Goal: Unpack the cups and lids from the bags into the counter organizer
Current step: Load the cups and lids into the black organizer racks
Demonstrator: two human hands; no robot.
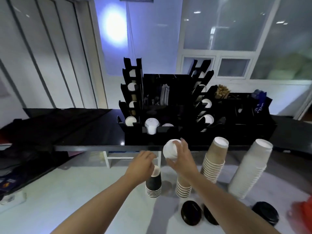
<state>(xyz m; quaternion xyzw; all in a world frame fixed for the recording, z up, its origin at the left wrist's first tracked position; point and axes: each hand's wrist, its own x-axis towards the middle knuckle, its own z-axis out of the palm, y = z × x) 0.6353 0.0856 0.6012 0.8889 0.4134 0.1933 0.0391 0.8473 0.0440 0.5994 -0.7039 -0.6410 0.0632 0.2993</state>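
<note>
My right hand (181,157) grips a stack of white lids (170,149), lifted in front of the black counter organizer (168,102). My left hand (142,163) rests on the rim of a short stack of black cups (153,187) on the white counter. Under my right wrist stands a short stack of tan cups (183,188). A taller tan stack (214,159) and a tall white stack (249,169) stand to the right. White lids (151,123) and cups fill several organizer slots. Black lids (190,213) lie near the front.
The organizer stands on a raised black shelf (87,132). A second black caddy (243,112) with wooden stirrers and blue packets sits at the right. More black lids (265,212) and a red object (303,211) lie at the front right.
</note>
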